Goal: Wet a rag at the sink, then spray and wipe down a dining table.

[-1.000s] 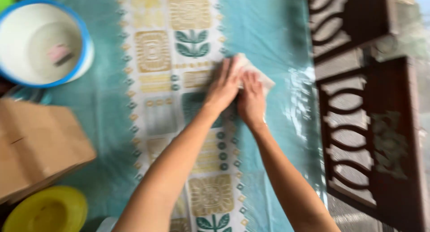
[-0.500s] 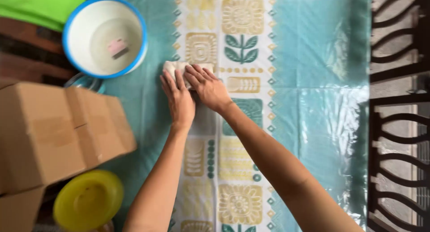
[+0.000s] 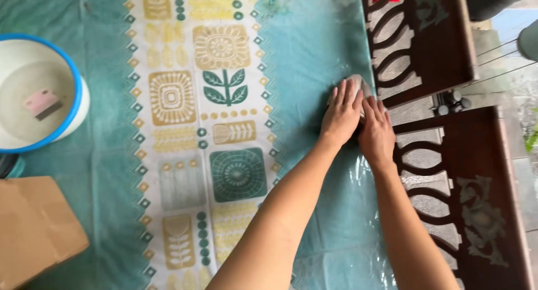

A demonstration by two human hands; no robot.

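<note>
A small pale cloth lies on the table, right at the table's right edge. Only a little bit of it shows, because two hands cover most of it.

The left hand lies flat on top of the cloth. Its fingers are straight and close together, and they point away from the person. The right hand lies just beside it, touching it, and is flat too. Its fingers are also straight and close together. The tips of both hands rest on the cloth. Neither hand pinches or grabs the cloth; both just press down on it with the palm side.

Under the hands is a tablecloth. It is blue-green with a shiny clear cover on it. Down its middle runs a white strip with yellow flowers, green leaves and little square pictures.

Just to the right of the hands, beside the table, stand two dark wooden chairs with curvy cut-out backs.

Far off on the left side of the table sits a white bowl with a blue rim. Inside it lies a small pink sponge. It is well apart from the hands.

In the bottom left corner sits a brown cardboard box. Only part of it shows.
</note>
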